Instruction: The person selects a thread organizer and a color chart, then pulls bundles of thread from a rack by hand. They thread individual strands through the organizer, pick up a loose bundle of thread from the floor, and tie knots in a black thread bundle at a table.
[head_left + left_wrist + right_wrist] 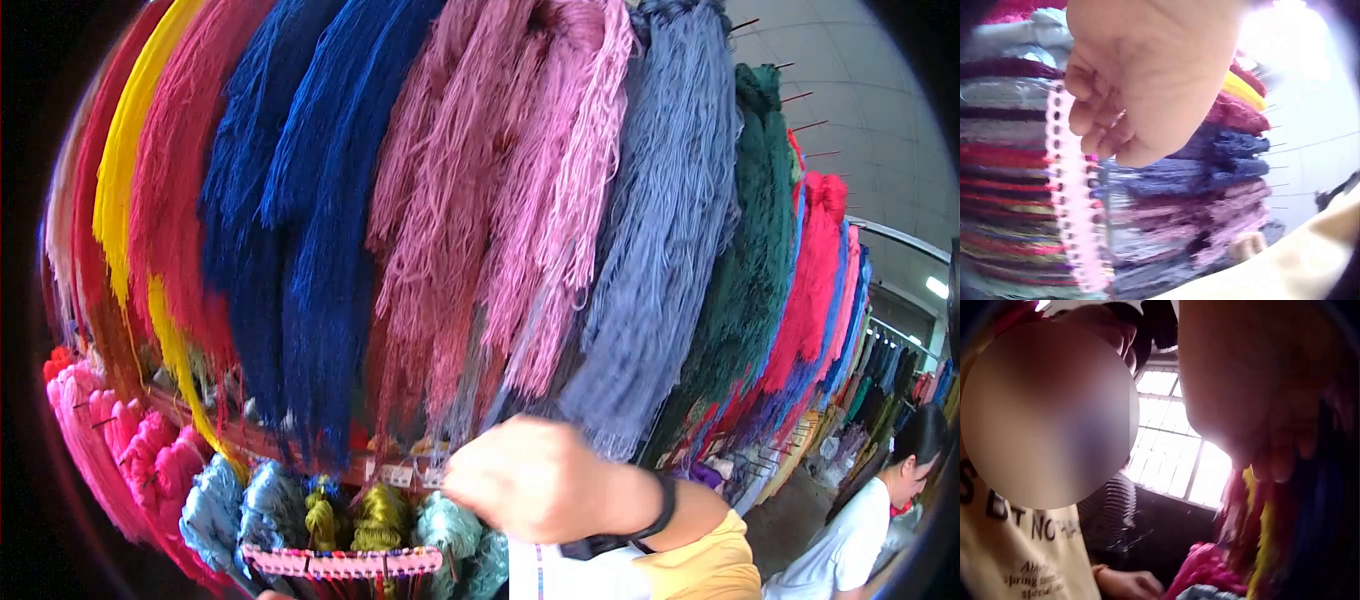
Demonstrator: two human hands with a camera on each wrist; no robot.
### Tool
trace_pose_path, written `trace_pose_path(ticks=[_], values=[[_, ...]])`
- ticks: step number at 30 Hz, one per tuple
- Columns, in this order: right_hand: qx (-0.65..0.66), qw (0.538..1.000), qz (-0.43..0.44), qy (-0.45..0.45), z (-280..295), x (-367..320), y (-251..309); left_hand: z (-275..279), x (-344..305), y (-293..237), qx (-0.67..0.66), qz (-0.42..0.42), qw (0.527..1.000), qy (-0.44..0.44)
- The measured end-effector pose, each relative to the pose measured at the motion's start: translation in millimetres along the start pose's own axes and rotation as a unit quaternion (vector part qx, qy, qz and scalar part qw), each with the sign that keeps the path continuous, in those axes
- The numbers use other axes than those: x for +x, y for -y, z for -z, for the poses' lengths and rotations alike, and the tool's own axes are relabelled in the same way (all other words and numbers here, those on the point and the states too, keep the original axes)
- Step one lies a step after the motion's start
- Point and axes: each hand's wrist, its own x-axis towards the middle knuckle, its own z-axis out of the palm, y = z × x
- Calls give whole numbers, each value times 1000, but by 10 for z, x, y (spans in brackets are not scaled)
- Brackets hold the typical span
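Note:
A pink strip (340, 564) with a row of holes and coloured threads hanging from it lies low in the head view. In the left wrist view my left hand (1147, 75) has its fingers curled at the upper part of the pink strip (1072, 187); the palm hides the contact. Only a sliver of that hand shows in the head view. My right hand (540, 480), blurred, is raised with bent fingers before the lower ends of the grey-blue yarn (660, 220). In the right wrist view the right hand (1247, 394) is dark, and whether it holds yarn cannot be told.
Long blue yarn (320, 250) and mauve yarn (470, 180) hang in front. Below are bright pink skeins (155, 460) and olive skeins (380, 520). A person in white (860, 530) is at the right. Metal rods (805, 97) stick out above.

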Motion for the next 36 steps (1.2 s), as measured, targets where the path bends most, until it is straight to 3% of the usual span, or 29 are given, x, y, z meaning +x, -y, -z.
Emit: trace_pose_path(ticks=[1,3,4,5,6,7,9,10,12,13,14,15,16,17,19,21,24,27,30,34,36], values=[[54,997,3,50,-206,19,115,90,-35,-334,93,-62,994,17],[158,981,72,88,-714,-14,394,124,-17,-576,-65,-88,994,15],[231,955,108,149,-957,-22,588,69,116,-624,-128,-139,982,7],[300,919,148,207,-1122,-38,769,19,177,-791,-148,-261,954,1],[516,823,147,186,-1011,-53,839,-21,233,-981,-196,-339,919,44],[505,827,161,189,-962,-23,913,-112,320,-1188,-222,-413,877,103],[496,821,204,194,-1007,118,1104,-199,391,-1450,-186,-465,827,255],[494,816,228,197,-1029,176,1183,-286,359,-1347,-198,-391,835,333],[480,826,245,168,-953,230,1201,-444,146,-928,-286,-138,847,427],[466,844,232,134,-872,217,1104,-463,60,-695,-228,-77,857,456],[460,852,200,148,-882,166,1031,-484,-56,-399,-207,-74,866,449],[449,862,166,166,-924,117,965,-445,-157,-11,-142,-47,902,406],[462,863,115,172,-1000,107,923,-374,-272,272,-77,-59,951,293],[470,862,61,177,-1085,107,885,-308,-366,502,-10,-18,982,190],[460,858,-47,225,-1236,120,797,-348,-495,836,-129,98,987,17],[461,852,-78,237,-1519,102,861,-283,-422,877,-166,77,983,-27],[472,851,-87,215,-1878,69,940,-462,-201,787,-295,137,938,-119],[460,845,-176,208,-2043,120,888,-676,30,857,-420,158,883,-142],[415,870,-209,166,-2208,170,727,-733,186,809,-483,132,850,-165],[394,878,-210,173,-2299,242,737,-773,287,847,-580,95,800,-122],[351,908,-164,157,-2327,244,803,-765,276,870,-601,90,787,-106]])
